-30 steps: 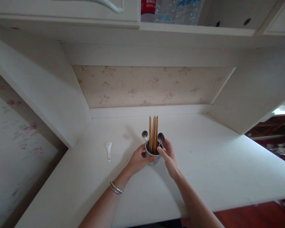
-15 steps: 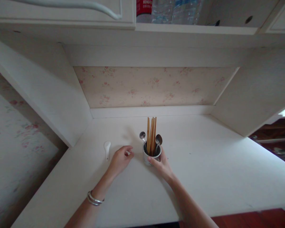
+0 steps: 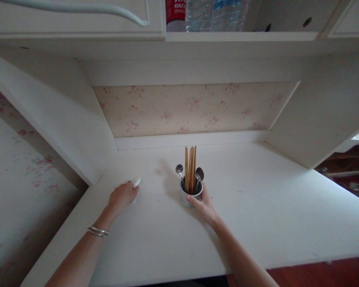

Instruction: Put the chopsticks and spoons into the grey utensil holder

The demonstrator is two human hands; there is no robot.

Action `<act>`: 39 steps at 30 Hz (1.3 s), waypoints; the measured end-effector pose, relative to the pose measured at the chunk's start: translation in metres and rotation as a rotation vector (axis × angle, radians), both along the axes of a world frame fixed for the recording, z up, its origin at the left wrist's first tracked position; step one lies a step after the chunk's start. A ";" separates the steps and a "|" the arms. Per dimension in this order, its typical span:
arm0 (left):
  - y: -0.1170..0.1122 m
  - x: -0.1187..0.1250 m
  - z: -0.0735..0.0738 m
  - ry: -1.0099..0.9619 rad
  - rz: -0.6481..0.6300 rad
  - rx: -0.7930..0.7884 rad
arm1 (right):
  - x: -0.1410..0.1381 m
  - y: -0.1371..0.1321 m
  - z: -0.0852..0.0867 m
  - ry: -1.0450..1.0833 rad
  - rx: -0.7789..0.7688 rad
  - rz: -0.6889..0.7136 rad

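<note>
A small white cup [image 3: 190,196] stands on the white desk [image 3: 257,215], holding several wooden chopsticks [image 3: 190,169] and two metal spoons [image 3: 199,174]. My right hand [image 3: 204,204] grips the cup from the right and front, thumb across its rim. My left hand [image 3: 123,196] has reached left and lies over a white ceramic spoon [image 3: 136,182]; its fingers close over the spoon's handle, and only the bowl end shows. Two thin bangles [image 3: 98,231] ring my left wrist.
The desk sits in a white alcove with side panels [image 3: 62,127] left and right and floral wallpaper [image 3: 191,107] behind. A shelf above holds plastic bottles [image 3: 209,14] and a red-labelled container [image 3: 175,12]. Red-brown floor shows at the lower right.
My left hand left the cup and moved left across the desk to the white ceramic spoon. My right hand shifted to grip the cup alone. The cup has stayed in place.
</note>
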State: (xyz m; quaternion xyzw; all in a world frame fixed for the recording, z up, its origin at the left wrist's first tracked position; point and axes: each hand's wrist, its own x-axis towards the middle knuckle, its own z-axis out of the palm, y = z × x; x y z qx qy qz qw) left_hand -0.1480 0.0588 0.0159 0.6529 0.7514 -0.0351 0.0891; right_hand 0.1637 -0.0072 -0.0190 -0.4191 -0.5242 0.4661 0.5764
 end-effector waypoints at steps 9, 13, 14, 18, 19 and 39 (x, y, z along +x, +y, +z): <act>-0.008 0.047 0.051 -0.443 -0.208 0.243 | 0.000 0.000 -0.001 -0.005 0.004 -0.009; -0.026 0.092 0.083 -0.850 -0.296 0.346 | -0.001 0.000 -0.001 0.000 0.014 -0.009; -0.029 0.103 0.087 -0.906 -0.304 0.359 | -0.001 0.000 -0.001 0.003 0.014 -0.003; -0.030 0.139 0.088 -1.038 -0.347 0.448 | -0.001 -0.001 -0.002 -0.003 0.012 0.011; -0.030 0.146 0.084 -1.034 -0.351 0.468 | -0.001 -0.001 -0.002 -0.008 0.010 0.007; -0.045 0.159 0.025 -0.977 -0.407 0.560 | 0.000 -0.001 -0.002 0.013 0.014 0.023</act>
